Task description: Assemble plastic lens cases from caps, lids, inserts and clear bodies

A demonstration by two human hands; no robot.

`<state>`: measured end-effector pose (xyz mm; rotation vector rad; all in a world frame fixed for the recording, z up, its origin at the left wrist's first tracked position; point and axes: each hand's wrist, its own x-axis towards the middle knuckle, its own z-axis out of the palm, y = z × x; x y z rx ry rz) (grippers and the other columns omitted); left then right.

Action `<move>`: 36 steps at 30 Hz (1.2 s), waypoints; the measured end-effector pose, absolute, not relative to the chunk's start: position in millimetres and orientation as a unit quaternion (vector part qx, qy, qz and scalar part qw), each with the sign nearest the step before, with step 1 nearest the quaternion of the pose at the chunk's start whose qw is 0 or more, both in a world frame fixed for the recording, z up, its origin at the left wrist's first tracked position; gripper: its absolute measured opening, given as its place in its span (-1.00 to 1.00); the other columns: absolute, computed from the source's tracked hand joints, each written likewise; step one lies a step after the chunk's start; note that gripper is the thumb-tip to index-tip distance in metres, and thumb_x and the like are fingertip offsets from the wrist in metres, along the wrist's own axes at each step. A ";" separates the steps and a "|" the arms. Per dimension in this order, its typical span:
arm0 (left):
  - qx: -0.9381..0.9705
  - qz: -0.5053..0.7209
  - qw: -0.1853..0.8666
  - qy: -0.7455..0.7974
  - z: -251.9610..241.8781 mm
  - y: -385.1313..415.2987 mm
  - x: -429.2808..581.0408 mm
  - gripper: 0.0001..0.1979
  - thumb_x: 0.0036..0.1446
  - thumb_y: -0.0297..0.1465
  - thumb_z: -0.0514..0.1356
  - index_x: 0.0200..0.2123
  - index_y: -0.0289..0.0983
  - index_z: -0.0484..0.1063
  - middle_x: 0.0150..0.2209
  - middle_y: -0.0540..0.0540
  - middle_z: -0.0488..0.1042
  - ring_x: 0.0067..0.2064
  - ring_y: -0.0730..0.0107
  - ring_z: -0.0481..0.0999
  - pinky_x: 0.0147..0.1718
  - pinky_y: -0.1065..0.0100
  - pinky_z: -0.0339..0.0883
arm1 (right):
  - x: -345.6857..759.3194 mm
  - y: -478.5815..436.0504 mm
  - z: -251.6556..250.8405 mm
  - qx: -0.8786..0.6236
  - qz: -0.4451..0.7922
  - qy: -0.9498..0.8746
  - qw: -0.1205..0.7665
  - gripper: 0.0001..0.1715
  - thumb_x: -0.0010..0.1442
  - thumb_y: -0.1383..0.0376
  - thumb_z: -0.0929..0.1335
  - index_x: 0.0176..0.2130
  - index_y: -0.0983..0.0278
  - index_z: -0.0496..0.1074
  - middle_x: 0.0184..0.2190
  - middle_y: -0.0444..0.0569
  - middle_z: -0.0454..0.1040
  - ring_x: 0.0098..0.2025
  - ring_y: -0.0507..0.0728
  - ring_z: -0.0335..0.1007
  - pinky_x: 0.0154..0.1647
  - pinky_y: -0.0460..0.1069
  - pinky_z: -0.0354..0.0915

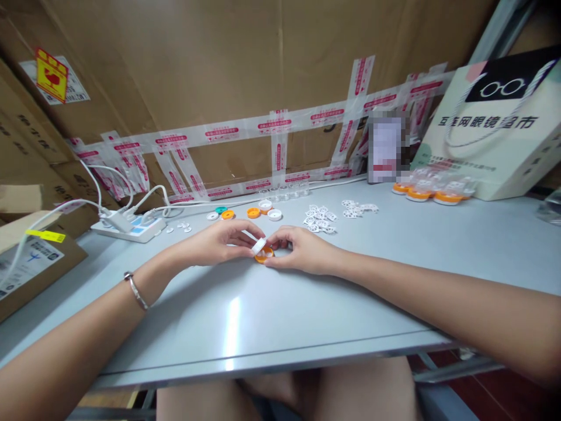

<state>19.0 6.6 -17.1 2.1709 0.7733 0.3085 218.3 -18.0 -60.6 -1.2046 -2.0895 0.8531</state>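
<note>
1. Worktop (184,327): grey, carries everything in hand. Work is near its middle, between the two hands.
2. Right hand (304,248): fingers clamped on the rim of the orange base, thumb on the near side. Reads as the steadying hand.
3. Left hand (219,241): thumb and fingertips pinched on a white piece, from the left.
4. Orange base (260,259): round, low in the right hand's grip, open side up, pale bits showing inside. Can't tell if it rests on the worktop or is just off it.
5. White piece (259,246): tilted, over the left/far side of the base. Contact between the two isn't clear; not seated flat.
6. Step in hand, my read: lining the white piece up with the base. The next move calls for levelling it, centring it over the rim, and holding the base still, without knocking the pale bits inside.
7. Spares, farther back: loose orange part (253,213) and white round part (274,215) beyond the hands; spoked white parts (319,219) in a pile right of those. Smallest: white bits (184,227), off to the left.
</note>
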 end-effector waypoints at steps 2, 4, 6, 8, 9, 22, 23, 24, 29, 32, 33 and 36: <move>0.865 0.123 0.381 0.303 -16.6 6.8 19.4 -0.75 0.08 -0.44 0.16 -0.12 -0.32 0.33 -0.12 -0.14 0.45 -0.12 0.37 0.48 -0.10 0.26 0.38 | 218.5 -17.8 -60.9 -0.451 0.323 -0.780 0.290 -0.65 -0.11 0.24 0.42 -0.26 0.32 0.51 -0.39 -0.08 0.44 -0.34 0.04 0.28 -0.32 -0.08 0.19; 0.874 0.124 0.363 0.299 -15.8 6.6 19.9 -0.75 0.08 -0.45 0.15 -0.12 -0.33 0.34 -0.12 -0.15 0.44 -0.12 0.38 0.47 -0.08 0.25 0.37 | 218.7 -17.8 -61.3 -0.450 0.326 -0.778 0.294 -0.65 -0.11 0.24 0.42 -0.26 0.32 0.51 -0.38 -0.07 0.44 -0.34 0.04 0.29 -0.31 -0.08 0.20; 0.881 0.121 0.349 0.297 -14.5 5.6 20.7 -0.75 0.09 -0.46 0.15 -0.12 -0.33 0.35 -0.11 -0.15 0.43 -0.11 0.38 0.46 -0.07 0.25 0.37 | 218.8 -17.9 -61.3 -0.451 0.329 -0.775 0.295 -0.65 -0.11 0.24 0.42 -0.26 0.31 0.51 -0.39 -0.08 0.44 -0.34 0.04 0.29 -0.30 -0.08 0.20; 0.888 0.117 0.336 0.291 -13.0 4.3 21.7 -0.74 0.09 -0.46 0.15 -0.11 -0.33 0.36 -0.11 -0.16 0.42 -0.11 0.38 0.46 -0.08 0.27 0.38 | 219.0 -18.1 -61.0 -0.452 0.330 -0.775 0.294 -0.67 -0.11 0.24 0.42 -0.27 0.31 0.51 -0.41 -0.09 0.43 -0.34 0.04 0.29 -0.31 -0.09 0.20; 0.893 0.114 0.327 0.288 -12.3 3.6 22.3 -0.74 0.09 -0.45 0.14 -0.11 -0.33 0.37 -0.11 -0.16 0.43 -0.11 0.38 0.46 -0.09 0.28 0.38 | 219.0 -18.2 -60.7 -0.452 0.329 -0.776 0.292 -0.67 -0.10 0.24 0.41 -0.28 0.31 0.51 -0.42 -0.10 0.43 -0.34 0.04 0.29 -0.32 -0.09 0.20; 0.948 0.095 0.146 0.265 -14.2 -2.8 27.4 -0.76 0.10 -0.44 0.17 -0.12 -0.24 0.42 -0.18 -0.08 0.45 -0.16 0.39 0.43 -0.16 0.36 0.29 | 220.0 -17.6 -60.1 -0.444 0.313 -0.788 0.291 -0.68 -0.12 0.21 0.42 -0.30 0.31 0.49 -0.43 -0.09 0.42 -0.34 0.05 0.29 -0.32 -0.08 0.19; 0.949 0.093 0.143 0.266 -14.4 -3.3 27.6 -0.75 0.10 -0.44 0.16 -0.11 -0.23 0.42 -0.18 -0.08 0.45 -0.16 0.39 0.43 -0.16 0.36 0.28 | 220.2 -17.1 -60.4 -0.446 0.313 -0.787 0.291 -0.66 -0.13 0.21 0.42 -0.30 0.31 0.49 -0.42 -0.09 0.42 -0.33 0.06 0.29 -0.31 -0.08 0.19; 0.949 0.092 0.140 0.267 -14.6 -3.6 27.7 -0.75 0.10 -0.45 0.16 -0.11 -0.23 0.41 -0.18 -0.08 0.45 -0.16 0.39 0.43 -0.17 0.36 0.28 | 220.4 -16.7 -60.7 -0.447 0.313 -0.786 0.290 -0.66 -0.13 0.20 0.42 -0.30 0.31 0.49 -0.42 -0.08 0.42 -0.33 0.06 0.29 -0.31 -0.08 0.19; 0.951 0.082 0.128 0.270 -15.3 -4.1 29.7 -0.76 0.11 -0.44 0.16 -0.11 -0.23 0.41 -0.20 -0.07 0.45 -0.19 0.39 0.42 -0.19 0.37 0.27 | 220.2 -16.7 -62.4 -0.443 0.317 -0.784 0.297 -0.72 -0.13 0.22 0.41 -0.36 0.31 0.50 -0.42 -0.08 0.45 -0.35 0.05 0.29 -0.33 -0.08 0.19; 0.950 0.072 0.120 0.278 -15.4 -4.4 31.6 -0.78 0.10 -0.45 0.16 -0.14 -0.24 0.42 -0.21 -0.07 0.44 -0.19 0.38 0.42 -0.19 0.37 0.26 | 219.3 -18.5 -62.4 -0.446 0.299 -0.786 0.305 -0.75 -0.12 0.22 0.40 -0.38 0.32 0.50 -0.43 -0.07 0.46 -0.37 0.05 0.29 -0.34 -0.08 0.19; 0.950 0.069 0.120 0.280 -15.4 -4.6 32.3 -0.79 0.10 -0.45 0.17 -0.16 -0.25 0.42 -0.21 -0.08 0.44 -0.19 0.37 0.42 -0.19 0.37 0.26 | 219.0 -19.1 -62.2 -0.445 0.291 -0.789 0.308 -0.75 -0.12 0.23 0.40 -0.38 0.32 0.50 -0.44 -0.07 0.46 -0.37 0.05 0.29 -0.34 -0.08 0.19; 0.950 0.061 0.124 0.281 -15.2 -4.7 33.8 -0.82 0.09 -0.46 0.16 -0.19 -0.25 0.43 -0.22 -0.08 0.43 -0.19 0.37 0.42 -0.20 0.37 0.27 | 218.3 -20.5 -61.5 -0.439 0.266 -0.801 0.308 -0.77 -0.12 0.25 0.40 -0.38 0.32 0.51 -0.45 -0.08 0.46 -0.37 0.04 0.30 -0.32 -0.09 0.19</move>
